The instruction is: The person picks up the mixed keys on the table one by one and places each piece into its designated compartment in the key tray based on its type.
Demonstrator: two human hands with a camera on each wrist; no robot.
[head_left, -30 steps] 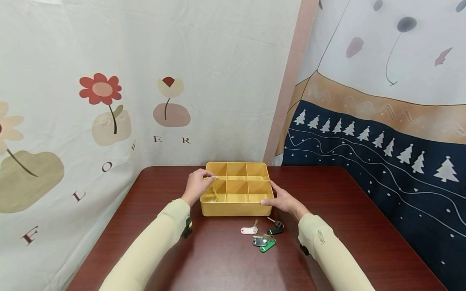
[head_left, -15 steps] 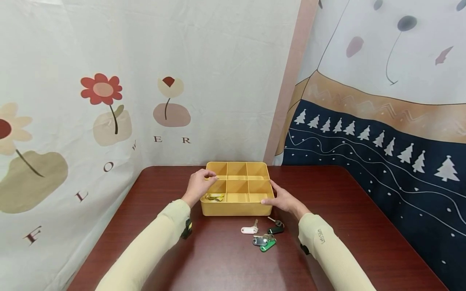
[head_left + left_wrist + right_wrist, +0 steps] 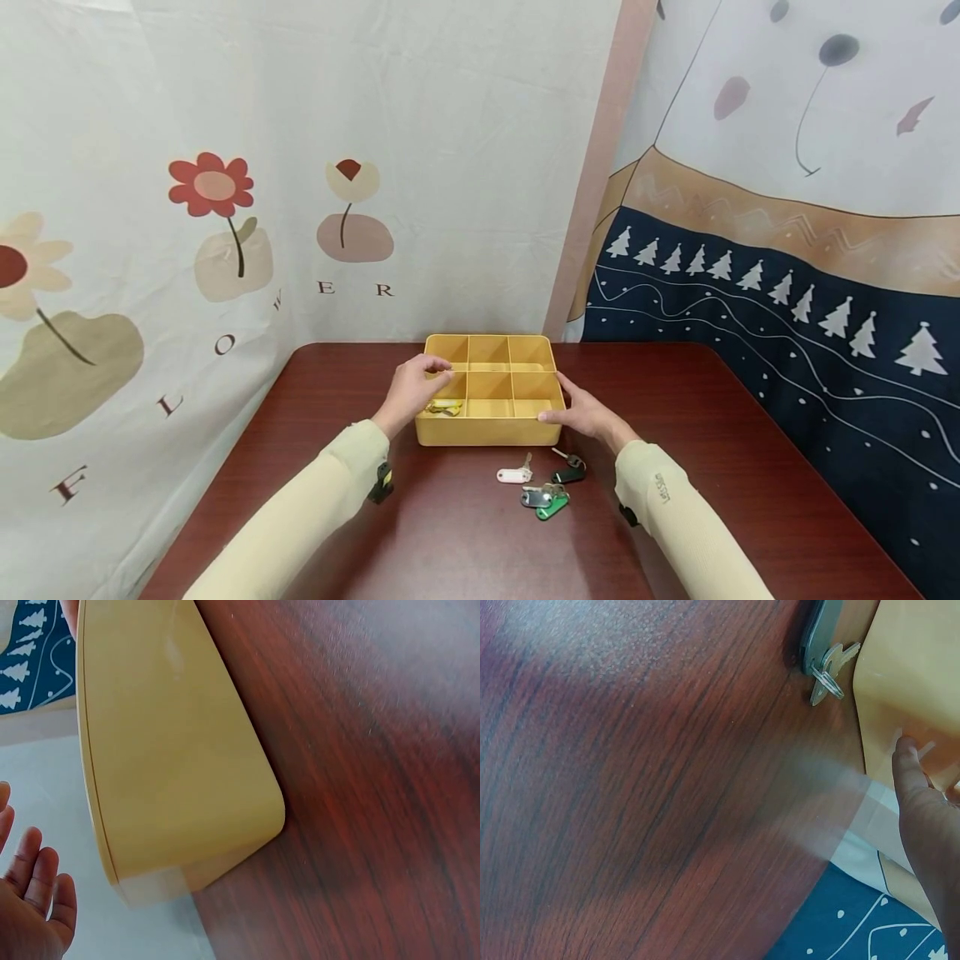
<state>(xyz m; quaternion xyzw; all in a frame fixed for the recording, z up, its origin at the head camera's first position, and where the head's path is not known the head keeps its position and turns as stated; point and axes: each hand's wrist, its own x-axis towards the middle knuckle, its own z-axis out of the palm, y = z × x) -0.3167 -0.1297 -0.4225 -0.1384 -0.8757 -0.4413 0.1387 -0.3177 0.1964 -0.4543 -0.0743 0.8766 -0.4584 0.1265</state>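
Observation:
A yellow divided storage box with two rows of compartments stands at the back of the table. A yellow-tagged key lies in its front left compartment. My left hand hovers over the box's left side, fingers loosely bent and holding nothing; the left wrist view shows those fingers beyond the rim. My right hand grips the box's front right corner, thumb on the front and fingers along the right side. In the right wrist view, the thumb presses against the box wall.
Before the box lie keys with tags: a white tag, a black tag, a grey tag and a green tag. They rest on the dark red table. Printed fabric hangs behind it.
The yellow-tagged key, hanging below my left hand a second ago, has dropped into the front left compartment. My left hand has let it go and shifted slightly. The right hand stays put.

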